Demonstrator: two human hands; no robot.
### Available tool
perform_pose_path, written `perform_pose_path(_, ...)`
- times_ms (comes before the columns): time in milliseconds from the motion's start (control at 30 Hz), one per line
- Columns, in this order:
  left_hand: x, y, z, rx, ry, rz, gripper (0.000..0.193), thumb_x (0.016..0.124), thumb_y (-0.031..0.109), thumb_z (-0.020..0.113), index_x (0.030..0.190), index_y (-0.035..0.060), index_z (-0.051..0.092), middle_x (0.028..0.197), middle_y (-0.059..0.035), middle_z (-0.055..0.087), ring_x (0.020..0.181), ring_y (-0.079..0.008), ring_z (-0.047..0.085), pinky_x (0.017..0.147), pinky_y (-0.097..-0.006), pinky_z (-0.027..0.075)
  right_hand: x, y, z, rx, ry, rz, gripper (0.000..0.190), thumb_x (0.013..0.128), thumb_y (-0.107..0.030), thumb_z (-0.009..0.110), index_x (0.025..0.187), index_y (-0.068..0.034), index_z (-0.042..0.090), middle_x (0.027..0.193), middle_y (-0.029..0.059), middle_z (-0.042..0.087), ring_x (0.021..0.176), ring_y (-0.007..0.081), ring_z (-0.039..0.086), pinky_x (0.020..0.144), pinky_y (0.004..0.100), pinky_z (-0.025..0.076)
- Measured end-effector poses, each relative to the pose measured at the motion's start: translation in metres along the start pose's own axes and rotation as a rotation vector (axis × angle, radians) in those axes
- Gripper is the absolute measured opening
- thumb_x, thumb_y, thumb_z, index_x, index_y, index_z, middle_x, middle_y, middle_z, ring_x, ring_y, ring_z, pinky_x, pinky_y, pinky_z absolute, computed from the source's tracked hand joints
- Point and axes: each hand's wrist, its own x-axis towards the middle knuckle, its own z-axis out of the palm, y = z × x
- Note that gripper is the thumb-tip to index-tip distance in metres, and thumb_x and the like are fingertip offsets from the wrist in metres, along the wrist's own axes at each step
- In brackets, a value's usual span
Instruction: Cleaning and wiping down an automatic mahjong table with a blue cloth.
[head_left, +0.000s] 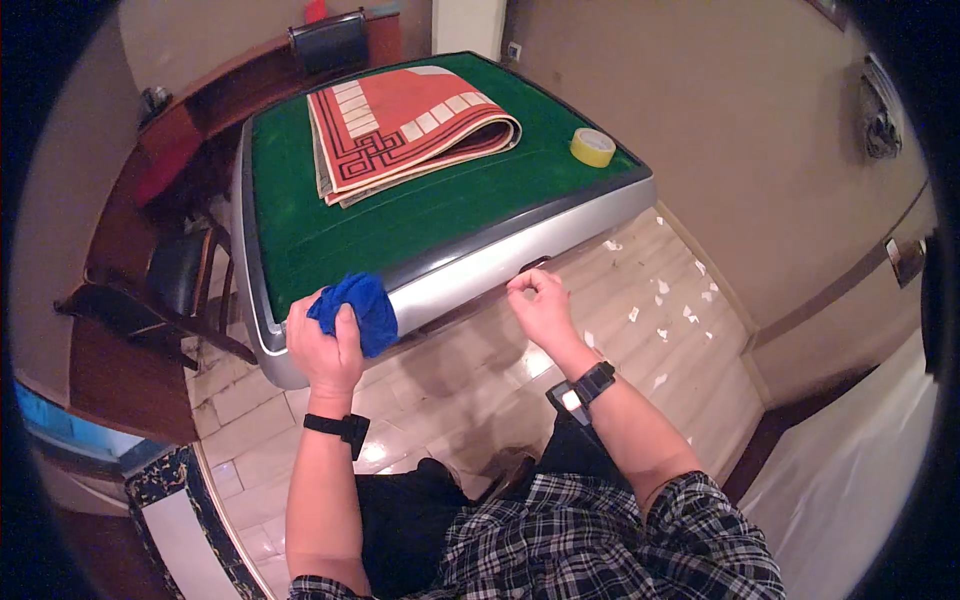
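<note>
My left hand (324, 346) grips a crumpled blue cloth (358, 313) at the near left corner of a mahjong table with a silver rim (480, 279). The cloth lies against that rim. My right hand (541, 306) is just off the table's near side, beside a dark handle-like part (535, 263) under the rim. Its thumb and index finger meet in a ring, and I see nothing between them. On the green felt top (420, 232) rests a folded orange mat (420, 112) with a cream and dark border. A roll of yellow tape (592, 148) sits near the right corner.
White paper scraps (663, 286) are scattered over the tiled floor (480, 375) at the right. A black-seated wooden chair (180, 274) and a curved wooden counter (124, 225) stand left of the table. A brown wall (675, 97) runs along the right.
</note>
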Motion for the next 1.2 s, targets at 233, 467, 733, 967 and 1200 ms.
perform_pose_path(233, 0.001, 0.003, 0.000, 0.048, 0.001, 0.038, 0.035, 0.100, 0.032, 0.069, 0.110, -0.0023, 0.071, 0.107, -0.0203, 0.072, 0.098, -0.0409, 0.067, 0.091, -0.0494, 0.052, 0.027, 0.038, -0.030, -0.007, 0.038, 0.117, 0.015, 0.087, -0.019, 0.076, 0.092, -0.006, 0.071, 0.101, 0.0135, 0.071, 0.103, 0.0307, 0.067, 0.093, 0.0420, 0.053)
perform_pose_path(467, -0.004, 0.004, 0.005, 0.062, 0.000, 0.016, 0.034, 0.101, 0.031, 0.067, 0.110, -0.0016, 0.071, 0.108, -0.0206, 0.071, 0.099, -0.0407, 0.068, 0.091, -0.0484, 0.053, 0.025, 0.048, -0.038, -0.020, -0.055, 0.039, 0.020, 0.089, -0.019, 0.079, 0.102, -0.006, 0.069, 0.103, 0.0111, 0.067, 0.101, 0.0272, 0.065, 0.091, 0.0405, 0.054)
perform_pose_path(733, -0.028, 0.040, 0.016, 0.026, -0.150, 0.085, 0.037, 0.090, 0.024, 0.076, 0.118, 0.0006, 0.070, 0.115, -0.0202, 0.071, 0.107, -0.0416, 0.066, 0.099, -0.0537, 0.050, -0.063, -0.067, 0.019, 0.875, -0.389, 0.225, 0.065, 0.107, -0.035, 0.072, 0.157, -0.005, 0.044, 0.146, 0.0167, 0.055, 0.128, 0.0229, 0.058, 0.112, 0.0389, 0.049)
perform_pose_path(967, -0.049, 0.134, 0.041, 0.095, -0.778, 0.288, 0.062, 0.082, 0.031, 0.082, 0.137, 0.0060, 0.066, 0.144, -0.0170, 0.067, 0.144, -0.0431, 0.054, 0.125, -0.0609, 0.036, -0.103, -0.022, 0.045, 1.023, -0.148, 0.573, 0.057, 0.113, -0.038, 0.061, 0.156, -0.005, 0.042, 0.146, 0.0115, 0.053, 0.131, 0.0216, 0.054, 0.115, 0.0369, 0.044)
perform_pose_path(1200, 0.034, 0.066, 0.036, 0.475, -0.492, 0.360, 0.050, 0.099, 0.027, 0.069, 0.142, 0.0020, 0.064, 0.146, -0.0205, 0.066, 0.139, -0.0429, 0.059, 0.122, -0.0527, 0.042, 0.063, 0.054, -0.052, 0.727, 0.675, 0.469, 0.064, 0.110, -0.036, 0.062, 0.156, 0.002, 0.041, 0.149, 0.0228, 0.053, 0.134, 0.0334, 0.055, 0.117, 0.0440, 0.042)
